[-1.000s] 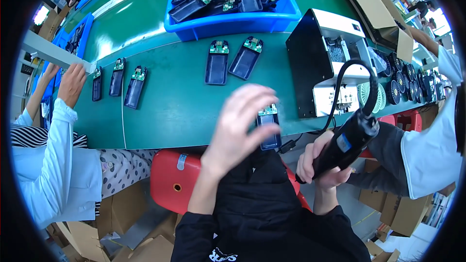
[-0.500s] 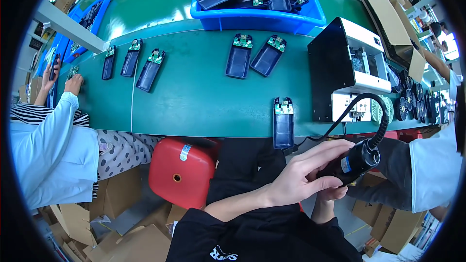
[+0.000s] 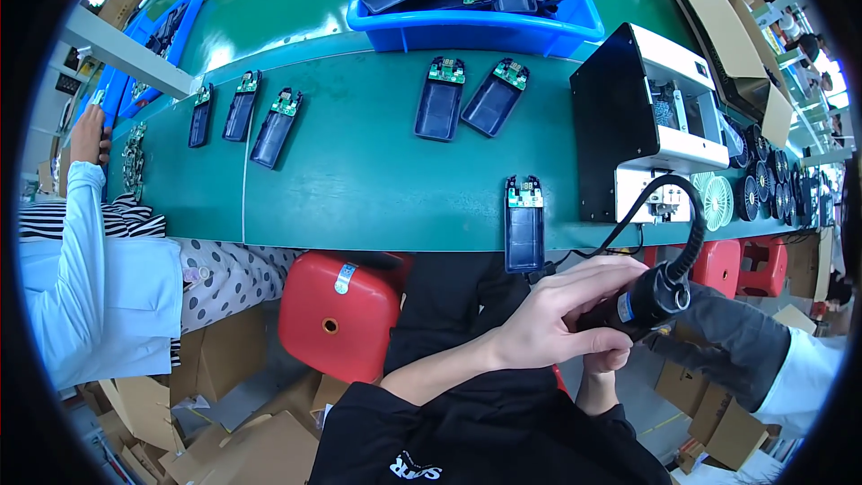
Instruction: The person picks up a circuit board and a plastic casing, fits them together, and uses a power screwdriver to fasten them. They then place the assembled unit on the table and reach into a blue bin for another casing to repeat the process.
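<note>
My left hand (image 3: 548,310) is closed round the black body of an electric screwdriver (image 3: 639,304), in front of the table's edge. From the screwdriver's upper end a thick black cable (image 3: 687,251) arches up and over. Beneath it my right hand (image 3: 607,361) shows only in part, curled close against the left. What it grips is hidden. Just beyond my left hand, a dark plastic housing (image 3: 524,238) with a green circuit board at its top lies at the table's edge. Two similar housings (image 3: 440,108) lie farther back.
A blue bin (image 3: 485,36) full of housings stands at the back. Right of centre is a black-and-white machine (image 3: 620,126), with round fan grilles (image 3: 716,202) beside it. Three housings (image 3: 241,108) lie at the left, near a co-worker's hand (image 3: 88,136). A red stool (image 3: 337,314) is below.
The screwdriver and my hands have shifted slightly left, still together. The co-worker's hand at the left has moved from the table toward the blue trays. The person at the right has leaned away.
</note>
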The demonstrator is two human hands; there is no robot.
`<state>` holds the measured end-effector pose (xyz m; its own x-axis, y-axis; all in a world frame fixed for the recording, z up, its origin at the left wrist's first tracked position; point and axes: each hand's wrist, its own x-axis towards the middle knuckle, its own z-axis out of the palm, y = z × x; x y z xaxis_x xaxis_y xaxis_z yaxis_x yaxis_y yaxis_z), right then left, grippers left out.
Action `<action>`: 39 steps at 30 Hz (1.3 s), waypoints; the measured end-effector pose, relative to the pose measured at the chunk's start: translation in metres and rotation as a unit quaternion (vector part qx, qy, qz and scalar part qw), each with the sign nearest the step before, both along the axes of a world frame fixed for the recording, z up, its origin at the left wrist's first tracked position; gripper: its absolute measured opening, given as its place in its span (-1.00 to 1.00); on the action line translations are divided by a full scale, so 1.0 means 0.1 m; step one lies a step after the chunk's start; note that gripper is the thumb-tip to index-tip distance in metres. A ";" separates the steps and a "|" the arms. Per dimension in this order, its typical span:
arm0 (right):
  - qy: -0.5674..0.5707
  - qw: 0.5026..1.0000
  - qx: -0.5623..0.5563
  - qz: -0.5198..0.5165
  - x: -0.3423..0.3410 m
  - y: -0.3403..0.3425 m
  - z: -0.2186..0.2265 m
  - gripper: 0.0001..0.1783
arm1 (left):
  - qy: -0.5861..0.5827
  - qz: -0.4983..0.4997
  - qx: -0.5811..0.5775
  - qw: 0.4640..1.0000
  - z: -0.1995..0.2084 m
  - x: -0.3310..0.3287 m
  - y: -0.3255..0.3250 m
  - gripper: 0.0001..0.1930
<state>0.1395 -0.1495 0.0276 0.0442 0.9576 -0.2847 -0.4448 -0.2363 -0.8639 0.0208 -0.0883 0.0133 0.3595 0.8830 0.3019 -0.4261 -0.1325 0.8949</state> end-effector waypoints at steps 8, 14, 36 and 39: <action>-0.166 0.962 0.192 0.102 0.30 0.24 -0.33 0.03 | 0.122 0.089 0.204 0.967 0.11 -0.30 0.19 -0.34; 0.062 0.894 0.436 0.082 0.00 0.98 0.44 -0.13 | 0.394 0.233 0.227 0.860 -0.15 -0.77 0.61 -0.54; -0.107 0.897 0.417 0.104 -0.51 1.59 0.12 -0.02 | 0.407 0.222 0.214 0.860 -0.33 -0.83 0.68 -0.68; -0.106 0.899 0.410 0.111 -0.51 1.59 0.10 -0.02 | 0.409 0.224 0.221 0.857 -0.35 -0.81 0.68 -0.69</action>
